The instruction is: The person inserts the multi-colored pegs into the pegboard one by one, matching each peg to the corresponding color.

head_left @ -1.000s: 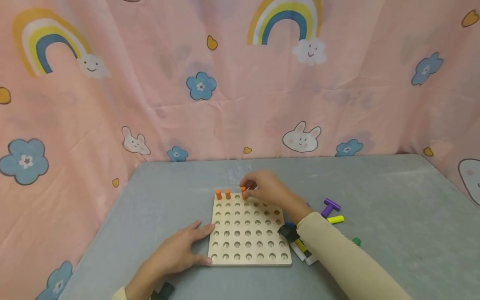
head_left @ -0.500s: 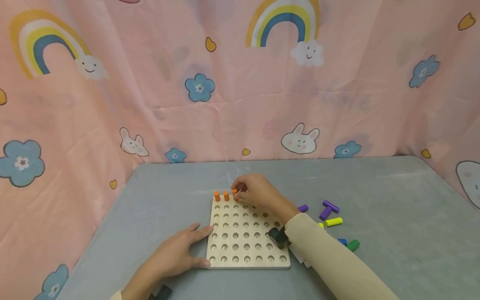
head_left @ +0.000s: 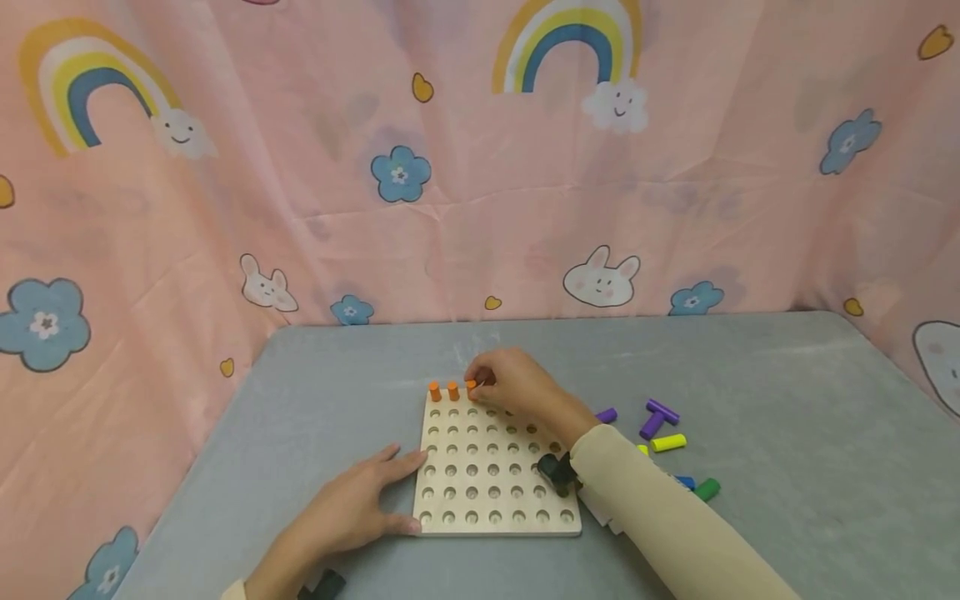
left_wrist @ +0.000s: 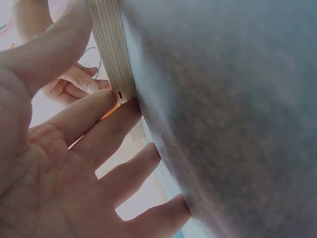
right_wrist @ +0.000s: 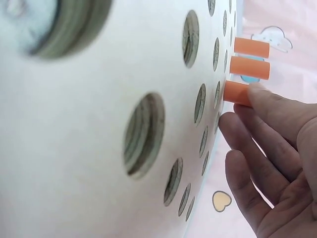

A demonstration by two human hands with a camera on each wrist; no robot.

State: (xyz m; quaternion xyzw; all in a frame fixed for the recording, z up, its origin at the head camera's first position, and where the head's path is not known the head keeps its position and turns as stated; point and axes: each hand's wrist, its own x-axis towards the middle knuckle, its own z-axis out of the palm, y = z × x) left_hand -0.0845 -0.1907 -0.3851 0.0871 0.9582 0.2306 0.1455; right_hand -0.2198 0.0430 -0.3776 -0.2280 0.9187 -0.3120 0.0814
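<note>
A pale wooden pegboard (head_left: 482, 482) with rows of round holes lies on the grey table. Two orange pegs, the corner one (head_left: 435, 392) and its neighbour (head_left: 453, 392), stand upright in its far row at the left. My right hand (head_left: 517, 387) pinches a third orange peg (right_wrist: 236, 92) between thumb and fingers; its lower end sits in the far-row hole beside them. My left hand (head_left: 360, 504) rests against the board's left edge, fingers spread and thumb at the near corner. In the left wrist view its fingertips touch the layered board edge (left_wrist: 113, 49).
Right of the board lie loose pegs: purple (head_left: 652, 426), yellow (head_left: 668, 442), green (head_left: 707, 489) and blue (head_left: 684, 482). White ones (head_left: 600, 508) are partly hidden under the right sleeve (head_left: 667, 517). A pink patterned curtain (head_left: 465, 242) hangs behind the table.
My right hand has moved slightly left with the third orange peg, from beside the third hole into it, and then a little lower. My left hand has stayed at the board's edge.
</note>
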